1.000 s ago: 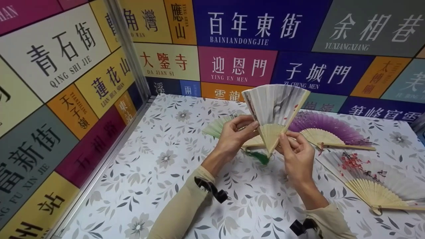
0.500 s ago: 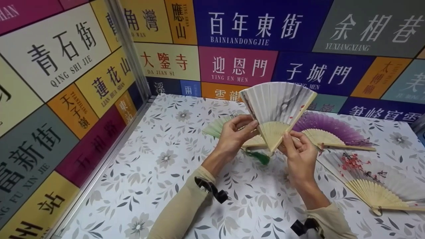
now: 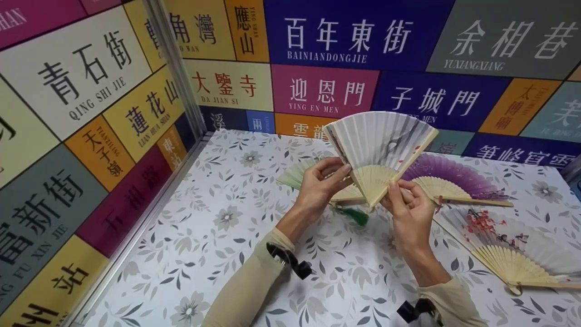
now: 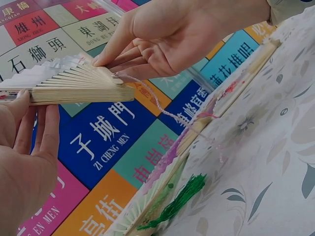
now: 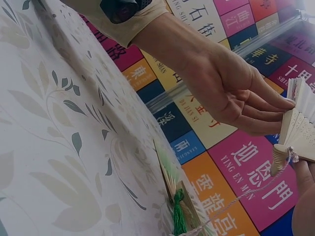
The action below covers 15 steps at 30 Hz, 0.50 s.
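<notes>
A partly spread folding fan (image 3: 381, 141), white with grey and red painting, is held up above the table. My left hand (image 3: 321, 184) pinches its left edge, where the ribs are stacked thickly in the left wrist view. My right hand (image 3: 411, 209) pinches the outer rib on its right, close to the pivot. From the pivot hangs a twisted pale cord (image 4: 160, 105). Behind my left hand lies a green fan (image 3: 297, 172) with a green tassel (image 3: 356, 215), partly hidden by the hands and the held fan.
A spread purple fan (image 3: 463, 175) lies behind my right hand. Nearer on the right lies a white fan with red blossoms (image 3: 513, 240). The table (image 3: 218, 254) has a leaf-patterned cover. Walls with coloured name panels (image 3: 324, 91) border it at the back and left.
The held fan has spread wider, its right edge swinging to the right. My right hand has shifted slightly right with it, while the left stays in nearly the same place.
</notes>
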Tool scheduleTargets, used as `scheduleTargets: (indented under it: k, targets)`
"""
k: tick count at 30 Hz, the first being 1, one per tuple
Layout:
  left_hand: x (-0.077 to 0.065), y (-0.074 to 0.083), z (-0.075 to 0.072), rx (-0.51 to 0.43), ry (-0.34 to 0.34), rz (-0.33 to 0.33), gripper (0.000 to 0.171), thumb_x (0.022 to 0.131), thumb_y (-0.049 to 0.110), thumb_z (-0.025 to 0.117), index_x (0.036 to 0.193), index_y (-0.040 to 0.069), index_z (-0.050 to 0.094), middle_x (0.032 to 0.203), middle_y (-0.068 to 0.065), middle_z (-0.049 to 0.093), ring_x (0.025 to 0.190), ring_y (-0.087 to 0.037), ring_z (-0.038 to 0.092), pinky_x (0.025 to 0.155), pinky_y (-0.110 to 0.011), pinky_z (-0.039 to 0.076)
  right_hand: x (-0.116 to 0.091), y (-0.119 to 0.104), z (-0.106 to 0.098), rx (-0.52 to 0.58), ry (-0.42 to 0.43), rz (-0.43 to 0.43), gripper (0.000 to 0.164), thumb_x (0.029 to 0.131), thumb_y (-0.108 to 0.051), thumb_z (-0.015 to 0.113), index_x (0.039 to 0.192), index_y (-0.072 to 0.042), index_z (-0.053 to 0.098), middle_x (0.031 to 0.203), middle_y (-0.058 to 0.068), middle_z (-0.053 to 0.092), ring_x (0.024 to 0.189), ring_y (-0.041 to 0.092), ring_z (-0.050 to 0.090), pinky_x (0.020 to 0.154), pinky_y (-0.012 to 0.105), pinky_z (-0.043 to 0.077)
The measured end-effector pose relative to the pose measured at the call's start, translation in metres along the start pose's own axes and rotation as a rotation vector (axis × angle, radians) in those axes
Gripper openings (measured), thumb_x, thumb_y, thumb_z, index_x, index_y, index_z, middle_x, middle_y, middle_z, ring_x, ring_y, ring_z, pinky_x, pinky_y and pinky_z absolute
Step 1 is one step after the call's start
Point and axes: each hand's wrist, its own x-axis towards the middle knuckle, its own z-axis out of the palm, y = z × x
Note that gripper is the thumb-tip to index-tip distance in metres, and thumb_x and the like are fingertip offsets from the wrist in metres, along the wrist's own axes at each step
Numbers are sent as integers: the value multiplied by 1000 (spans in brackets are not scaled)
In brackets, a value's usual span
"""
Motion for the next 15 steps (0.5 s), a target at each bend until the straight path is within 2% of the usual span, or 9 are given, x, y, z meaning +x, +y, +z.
scheduleTargets:
  k: [15]
  targets:
    - [1,-1,0,-7,22,13,19,94,4,69,112,0,63,106,-14,70,99,-22,71,97,-46,61,1,-1,-1,7,16,9,34,96,-17,67,114,9,55,108,19,75,102,23,74,89,33,61]
